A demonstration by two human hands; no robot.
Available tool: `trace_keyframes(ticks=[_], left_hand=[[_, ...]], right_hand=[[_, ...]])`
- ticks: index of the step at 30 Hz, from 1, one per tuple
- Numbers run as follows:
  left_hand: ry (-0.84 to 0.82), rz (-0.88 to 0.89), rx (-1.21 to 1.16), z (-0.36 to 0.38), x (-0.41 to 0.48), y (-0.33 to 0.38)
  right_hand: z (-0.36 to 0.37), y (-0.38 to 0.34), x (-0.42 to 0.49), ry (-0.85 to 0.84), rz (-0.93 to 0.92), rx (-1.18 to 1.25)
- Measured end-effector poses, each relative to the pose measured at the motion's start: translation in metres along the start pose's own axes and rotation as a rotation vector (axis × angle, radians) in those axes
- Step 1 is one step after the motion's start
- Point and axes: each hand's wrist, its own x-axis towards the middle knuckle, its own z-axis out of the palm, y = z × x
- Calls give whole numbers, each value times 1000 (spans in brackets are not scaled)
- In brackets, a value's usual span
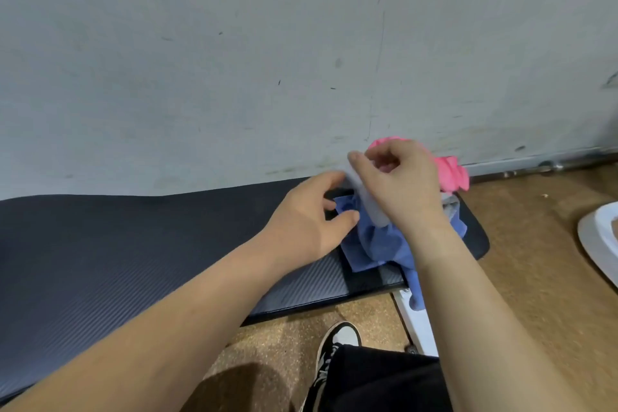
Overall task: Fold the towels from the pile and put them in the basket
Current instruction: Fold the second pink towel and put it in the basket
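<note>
At the mat's (133, 244) right end, left hand (307, 221): fingers loose and spread, holding nothing, thumb tip on the blue towel (378, 244).
Blue towel: crumpled, one corner hanging over the mat's front edge.
Grey towel (371, 207): lifted above the blue towel, between the hands.
Right hand (404, 184): pinches the grey towel's top.
Pink towel (451, 174): bunched at the back right corner, behind the right hand.
Basket (598, 237): white rim on the floor, well apart from the mat.
</note>
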Motion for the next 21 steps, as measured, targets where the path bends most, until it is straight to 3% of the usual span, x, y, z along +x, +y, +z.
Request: trace_keyframes(ticks=[2, 4, 8, 11, 16, 21], left_hand=[[-17, -35, 48, 6, 17, 4], [-28, -76, 125, 10, 30, 2], [-32, -16, 236, 13, 59, 2], [-79, 106, 302, 23, 88, 18], [-290, 129, 442, 66, 118, 31], [-140, 29, 351, 68, 135, 9]], right_hand=[[-1, 3, -3, -174, 54, 103], [-6, 6, -3, -176, 93, 164], [-20, 22, 8, 208, 360, 315], [-22, 35, 17, 358, 599, 548], [-14, 48, 29, 330, 812, 610], [-15, 49, 28, 156, 761, 497]])
